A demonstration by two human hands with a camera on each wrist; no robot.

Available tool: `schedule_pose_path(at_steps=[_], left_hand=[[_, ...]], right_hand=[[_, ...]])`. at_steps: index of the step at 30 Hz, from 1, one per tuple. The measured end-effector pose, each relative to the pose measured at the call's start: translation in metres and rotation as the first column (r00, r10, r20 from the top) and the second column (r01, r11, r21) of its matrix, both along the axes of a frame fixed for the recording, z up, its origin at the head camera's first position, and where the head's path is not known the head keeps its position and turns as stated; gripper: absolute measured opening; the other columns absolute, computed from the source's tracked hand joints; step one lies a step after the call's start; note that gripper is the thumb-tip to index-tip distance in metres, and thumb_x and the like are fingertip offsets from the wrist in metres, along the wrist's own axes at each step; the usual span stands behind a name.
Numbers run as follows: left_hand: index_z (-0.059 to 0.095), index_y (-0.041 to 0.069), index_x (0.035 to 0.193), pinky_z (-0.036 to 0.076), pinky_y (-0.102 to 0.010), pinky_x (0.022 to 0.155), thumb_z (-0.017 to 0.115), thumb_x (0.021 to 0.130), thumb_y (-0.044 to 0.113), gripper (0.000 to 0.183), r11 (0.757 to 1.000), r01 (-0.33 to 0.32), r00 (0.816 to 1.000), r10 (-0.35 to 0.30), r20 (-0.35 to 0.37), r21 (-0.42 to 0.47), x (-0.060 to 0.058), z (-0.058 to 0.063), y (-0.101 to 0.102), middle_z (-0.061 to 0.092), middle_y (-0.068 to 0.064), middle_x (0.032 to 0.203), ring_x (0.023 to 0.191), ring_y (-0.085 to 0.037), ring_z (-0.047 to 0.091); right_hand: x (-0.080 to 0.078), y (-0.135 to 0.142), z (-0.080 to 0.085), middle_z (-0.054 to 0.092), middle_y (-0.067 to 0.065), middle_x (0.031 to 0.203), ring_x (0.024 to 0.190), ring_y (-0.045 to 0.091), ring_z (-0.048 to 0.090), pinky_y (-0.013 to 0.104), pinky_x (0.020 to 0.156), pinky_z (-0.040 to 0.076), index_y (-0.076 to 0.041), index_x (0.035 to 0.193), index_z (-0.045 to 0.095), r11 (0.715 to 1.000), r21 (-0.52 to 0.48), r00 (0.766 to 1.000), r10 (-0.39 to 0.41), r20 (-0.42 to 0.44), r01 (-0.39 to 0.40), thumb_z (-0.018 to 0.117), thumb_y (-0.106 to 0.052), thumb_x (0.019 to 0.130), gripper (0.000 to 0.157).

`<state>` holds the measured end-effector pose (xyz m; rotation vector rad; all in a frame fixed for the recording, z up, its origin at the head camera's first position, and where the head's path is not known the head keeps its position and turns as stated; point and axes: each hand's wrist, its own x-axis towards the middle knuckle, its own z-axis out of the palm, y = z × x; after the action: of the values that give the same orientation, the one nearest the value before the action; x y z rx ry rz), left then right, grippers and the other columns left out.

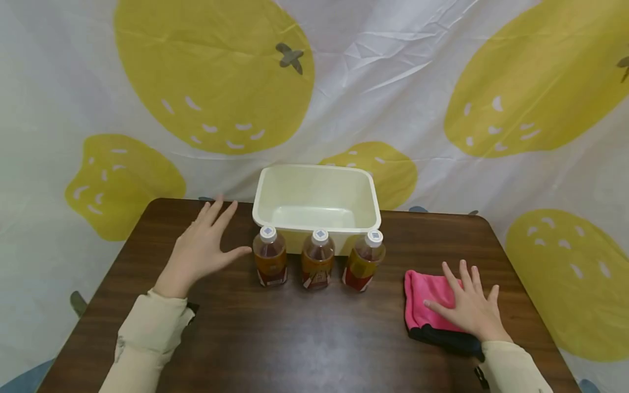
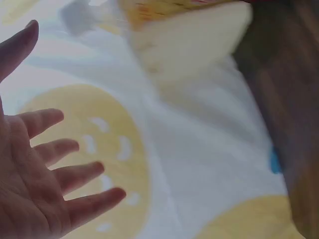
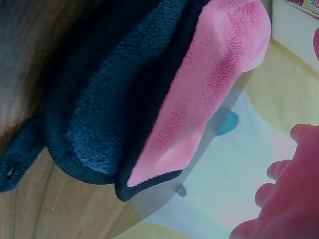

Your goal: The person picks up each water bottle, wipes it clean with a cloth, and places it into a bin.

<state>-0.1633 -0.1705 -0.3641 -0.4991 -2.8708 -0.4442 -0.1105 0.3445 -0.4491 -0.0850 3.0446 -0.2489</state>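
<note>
Spread fingers and a raised thumb mark my left hand [image 1: 199, 248], held over the table's left side with nothing in it. Its thumb tip comes close to the left bottle [image 1: 271, 265] of amber drink. Beside that stand a middle bottle [image 1: 317, 265] and a right bottle [image 1: 363, 263], all white-capped and upright. My right hand [image 1: 473, 305], fingers fanned out, hovers over a folded pink cloth [image 1: 427, 292]. In the right wrist view the cloth shows a dark fleecy side [image 3: 119, 99] with a hanging loop [image 3: 22, 154].
A cream plastic basin [image 1: 316, 229] stands behind the bottles at the back of the dark wooden table [image 1: 275, 344]. Behind the table hangs a white curtain [image 1: 383, 65] printed with large yellow fruit.
</note>
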Motion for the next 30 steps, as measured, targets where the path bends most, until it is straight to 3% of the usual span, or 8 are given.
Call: schedule_pose_path(at_steps=[3,6,11,15,21,30], left_hand=[[0.031,0.01,0.141,0.047,-0.055,0.075,0.065,0.073,0.056,0.089,0.998,0.056,0.996,-0.054,-0.075,0.03,-0.001,0.01,0.013,0.024,-0.018,0.146,0.131,-0.038,0.026],[0.034,0.009,0.14,0.049,-0.052,0.07,0.067,0.073,0.053,0.086,0.992,0.113,0.987,-0.107,-0.123,0.046,-0.003,0.015,0.028,0.029,-0.017,0.143,0.129,-0.035,0.03],[0.04,0.009,0.136,0.049,-0.05,0.073,0.067,0.074,0.051,0.079,0.981,0.176,0.976,-0.164,-0.143,0.078,-0.007,0.02,0.052,0.036,-0.015,0.138,0.124,-0.034,0.034],[0.045,0.008,0.133,0.046,-0.047,0.083,0.068,0.073,0.05,0.076,0.97,0.231,0.96,-0.213,-0.183,0.082,-0.012,0.023,0.073,0.043,-0.015,0.132,0.119,-0.034,0.039],[0.046,0.001,0.13,0.035,-0.042,0.098,0.07,0.075,0.043,0.073,0.936,0.327,0.94,-0.308,-0.149,0.129,-0.018,0.024,0.101,0.045,-0.017,0.128,0.117,-0.035,0.04],[0.049,-0.002,0.126,0.035,-0.041,0.097,0.07,0.075,0.039,0.068,0.897,0.418,0.906,-0.401,-0.138,0.142,-0.022,0.024,0.133,0.046,-0.019,0.126,0.114,-0.035,0.043]], right_hand=[[0.001,0.0,-0.001,-0.002,0.029,0.147,0.132,0.045,-0.011,0.075,0.087,-0.009,-0.014,0.146,0.009,1.0,-0.01,1.0,-0.007,0.009,0.007,0.047,-0.07,0.076,0.098],[0.002,0.0,-0.001,-0.001,0.03,0.146,0.132,0.047,-0.008,0.075,0.087,-0.009,-0.016,0.146,0.008,1.0,-0.022,1.0,-0.014,0.02,0.014,0.048,-0.069,0.076,0.097],[0.004,0.001,-0.006,0.004,0.031,0.146,0.131,0.049,0.002,0.076,0.087,-0.006,-0.018,0.147,0.009,0.999,-0.035,0.999,-0.014,0.043,0.015,0.05,-0.067,0.076,0.096],[0.005,0.001,-0.012,0.009,0.031,0.145,0.129,0.05,0.009,0.076,0.088,-0.001,-0.016,0.146,0.013,0.999,-0.042,0.998,-0.011,0.057,0.014,0.051,-0.068,0.075,0.096],[0.003,0.001,-0.02,0.01,0.032,0.144,0.129,0.05,0.01,0.075,0.09,0.004,-0.014,0.145,0.015,0.998,-0.061,0.994,-0.027,0.105,0.034,0.053,-0.069,0.073,0.099],[0.003,-0.001,-0.029,0.016,0.033,0.142,0.128,0.049,0.013,0.076,0.087,0.009,-0.009,0.143,0.022,0.998,-0.068,0.99,-0.006,0.144,0.016,0.057,-0.068,0.069,0.102]])
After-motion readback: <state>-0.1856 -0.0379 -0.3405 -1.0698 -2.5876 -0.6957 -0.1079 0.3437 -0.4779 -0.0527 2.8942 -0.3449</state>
